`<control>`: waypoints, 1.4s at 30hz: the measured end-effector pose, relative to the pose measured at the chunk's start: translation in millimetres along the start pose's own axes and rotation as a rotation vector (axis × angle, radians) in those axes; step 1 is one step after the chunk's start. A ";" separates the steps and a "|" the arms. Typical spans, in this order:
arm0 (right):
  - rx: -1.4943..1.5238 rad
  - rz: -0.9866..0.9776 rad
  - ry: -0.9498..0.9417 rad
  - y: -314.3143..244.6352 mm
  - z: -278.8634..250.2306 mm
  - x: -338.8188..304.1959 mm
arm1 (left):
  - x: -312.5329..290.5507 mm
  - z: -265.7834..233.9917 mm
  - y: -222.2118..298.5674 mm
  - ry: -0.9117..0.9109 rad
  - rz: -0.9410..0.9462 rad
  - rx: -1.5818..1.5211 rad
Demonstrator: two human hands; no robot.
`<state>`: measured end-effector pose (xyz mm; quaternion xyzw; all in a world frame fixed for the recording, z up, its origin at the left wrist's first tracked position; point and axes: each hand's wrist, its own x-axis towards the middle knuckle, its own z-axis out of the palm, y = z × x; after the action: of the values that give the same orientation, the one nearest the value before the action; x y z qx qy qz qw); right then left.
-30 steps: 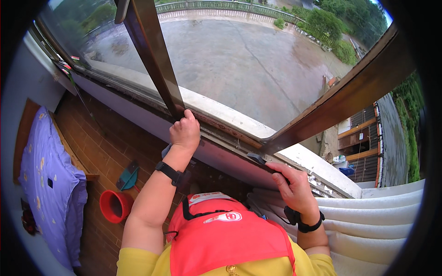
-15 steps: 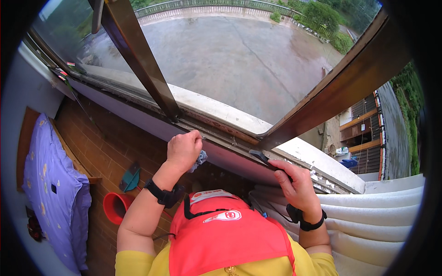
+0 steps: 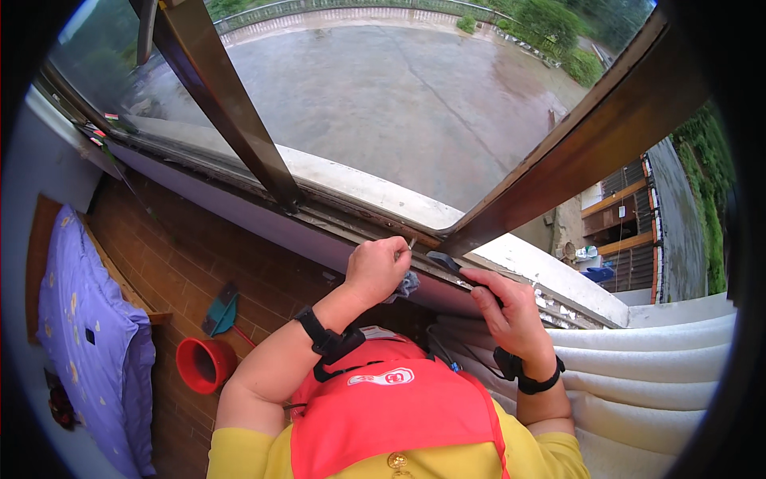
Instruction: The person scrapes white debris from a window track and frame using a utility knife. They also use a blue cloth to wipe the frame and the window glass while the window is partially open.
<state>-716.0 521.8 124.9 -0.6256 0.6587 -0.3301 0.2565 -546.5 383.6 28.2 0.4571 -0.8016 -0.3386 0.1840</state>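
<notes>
My left hand (image 3: 377,267) is closed around a grey-blue cloth (image 3: 407,284) and presses it on the lower window track (image 3: 351,217), just left of the open sash's corner. My right hand (image 3: 504,307) rests on the sill to the right, its fingers on a small dark object (image 3: 444,260) at the foot of the brown open sash frame (image 3: 574,156). Both wrists carry black bands. A second brown frame bar (image 3: 227,104) rises from the track at the left.
Outside lies a wet concrete yard (image 3: 415,96) with bushes at its far side. A white folded curtain (image 3: 654,383) sits at the right. Below are a brick floor, a red bucket (image 3: 203,363), a teal dustpan (image 3: 222,313) and a purple bedcover (image 3: 88,335).
My left hand slid right along the track, from the base of the left frame bar to near the open sash's corner, with the cloth. My right hand stayed on the sill.
</notes>
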 end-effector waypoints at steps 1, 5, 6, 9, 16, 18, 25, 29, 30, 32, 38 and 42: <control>-0.002 0.006 0.003 1.0 0.9 0.4 | -10.3 -1.3 -2.1 -0.006 0.003 -0.003; -0.035 0.007 -0.025 -4.2 15.0 15.6 | -55.3 -28.2 -20.0 -0.369 0.128 0.111; -0.059 -0.010 -0.061 -6.4 21.5 23.1 | -61.4 -36.4 -29.0 -0.487 0.076 0.177; -0.154 -0.204 -0.082 -7.8 56.4 56.1 | -88.1 -44.6 -72.0 -0.471 -0.013 0.345; -0.451 -0.259 -0.173 -21.8 143.0 143.5 | -105.9 -58.6 -97.5 -0.359 -0.193 0.270; -0.468 -0.284 -0.196 -22.9 146.5 150.0 | -110.8 -61.3 -101.6 -0.260 -0.188 0.168; -0.548 -0.179 -0.441 -33.9 136.1 171.7 | -116.9 -58.3 -113.5 -0.344 -0.288 0.104; -0.714 -0.062 -0.487 -27.0 82.8 115.5 | -123.6 -58.8 -119.2 -0.197 -0.297 0.067; -0.730 -0.056 -0.434 -21.4 65.2 94.5 | -125.8 -60.7 -120.1 -0.196 -0.302 0.063; -0.896 0.058 -0.591 -27.4 35.7 71.1 | -127.3 -62.9 -122.6 -0.223 -0.402 0.014; -0.520 -0.222 -0.240 -29.5 95.9 97.4 | -115.8 -55.3 -120.7 -0.339 -0.309 0.064; -0.481 -0.258 -0.235 -24.7 150.5 127.7 | -113.4 -55.4 -119.4 -0.324 -0.321 0.002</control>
<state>-597.8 377.8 55.2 -0.7808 0.5989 -0.1198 0.1313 -382.0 418.0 -16.1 0.5187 -0.7379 -0.4318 -0.0037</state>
